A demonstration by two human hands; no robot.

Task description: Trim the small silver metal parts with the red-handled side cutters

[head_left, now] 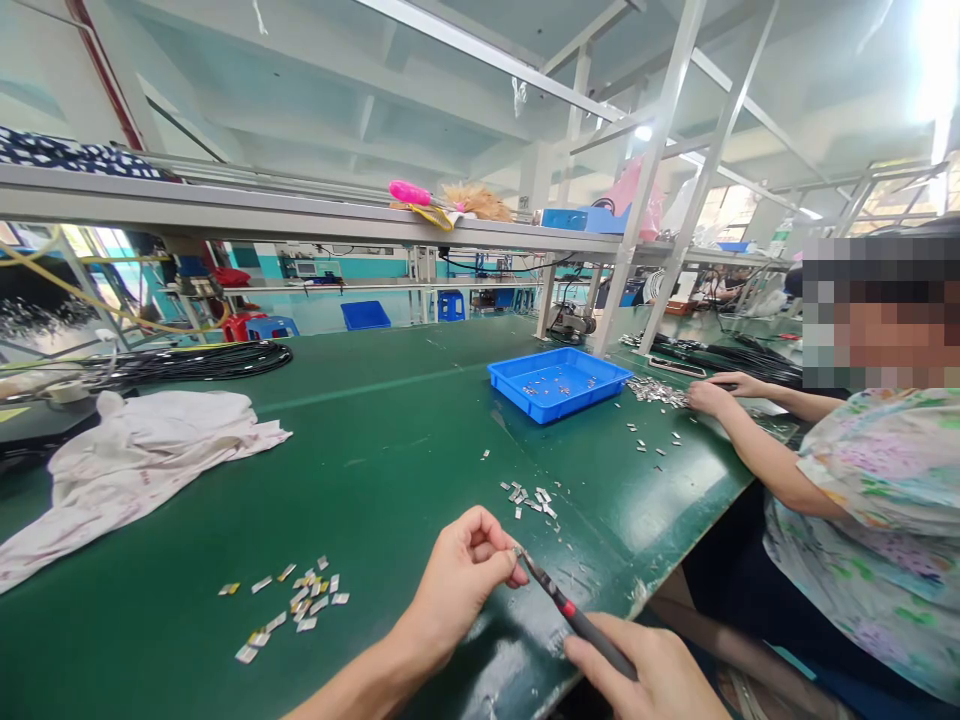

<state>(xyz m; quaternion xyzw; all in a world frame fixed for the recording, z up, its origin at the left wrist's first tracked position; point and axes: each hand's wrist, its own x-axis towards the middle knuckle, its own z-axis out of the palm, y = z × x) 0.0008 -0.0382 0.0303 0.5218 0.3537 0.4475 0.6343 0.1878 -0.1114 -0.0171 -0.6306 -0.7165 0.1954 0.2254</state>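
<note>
Here we are at the green worktop point(397, 490), and the action is right at the fingertips: the left hand point(474, 562) has its thumb and fingers pinched on a tiny metal piece point(517, 551), and the pliers point(596, 635) come in nose-first to meet it! The right hand point(651, 665) is wrapped around the handles; whether the nose bites the piece, I can't tell.

So where do things stand? This one looks mid-work, not yet set down. Out to the left lies a loose cluster point(304, 598), some pieces showing yellow; just beyond the left hand, a silver batch point(534, 498). Which lot is finished and which waits, the view doesn't settle. Farther off, the blue tray point(577, 407) holds a few scattered bits, and a co-worker point(862, 530) handles a far bigger heap point(658, 391). Plenty lying about, clearly!
</note>
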